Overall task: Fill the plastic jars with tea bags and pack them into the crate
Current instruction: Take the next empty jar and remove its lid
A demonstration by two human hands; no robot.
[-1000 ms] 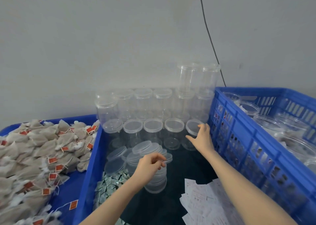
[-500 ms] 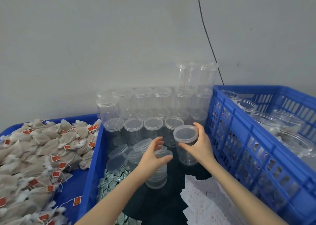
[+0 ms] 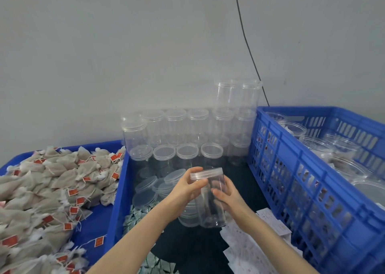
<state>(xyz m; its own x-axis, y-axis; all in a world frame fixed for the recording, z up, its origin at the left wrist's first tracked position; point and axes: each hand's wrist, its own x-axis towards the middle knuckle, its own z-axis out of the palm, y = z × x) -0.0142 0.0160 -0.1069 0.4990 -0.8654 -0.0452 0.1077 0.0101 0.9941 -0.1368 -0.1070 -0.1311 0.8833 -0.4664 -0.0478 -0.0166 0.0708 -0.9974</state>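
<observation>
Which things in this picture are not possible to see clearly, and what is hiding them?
Head view only:
- Held jar: clear wall; whether empty, cannot tell; left hand covers its lid's near side.
- Blue crate: cut off at right edge; slotted wall hides what the jars inside hold.
- Paper slips: print too small.
- Tea bags: pile cut off at left edge.

Dark tabletop (image 3: 245,182) carries everything. L side: blue tray (image 3: 116,200) heaped w/ tea bags (image 3: 52,182). R side: blue slatted crate (image 3: 312,190). Btwn them, at the back by the wall: clear lidded jars (image 3: 187,140), some stacked two high. In front: loose lids (image 3: 150,190), small sachets (image 3: 135,217), white paper slips (image 3: 250,248) just beside crate.
</observation>
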